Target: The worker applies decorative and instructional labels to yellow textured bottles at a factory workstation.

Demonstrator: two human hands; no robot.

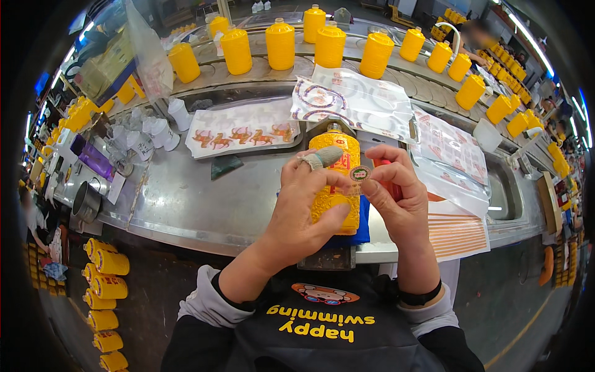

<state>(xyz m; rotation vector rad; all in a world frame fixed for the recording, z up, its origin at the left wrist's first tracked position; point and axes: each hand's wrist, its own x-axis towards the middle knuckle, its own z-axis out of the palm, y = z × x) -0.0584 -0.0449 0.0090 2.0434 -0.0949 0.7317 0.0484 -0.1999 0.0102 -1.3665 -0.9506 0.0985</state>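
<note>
A yellow embossed bottle with red markings lies before me in a holder, its neck pointing away, over a blue cloth. My left hand rests over the bottle with fingers spread. One of its fingers wears a cloth finger cover, and its index fingertip is close to a small round decal on clear film. Between thumb and index finger, my right hand pinches that decal above the bottle's right side. A red object shows behind the right fingers; its kind is partly hidden.
Decal sheets lie on a tray and the metal bench, with striped strips at right. Yellow bottles line the conveyor beyond. White cups and a metal pot stand left. More bottles are below left.
</note>
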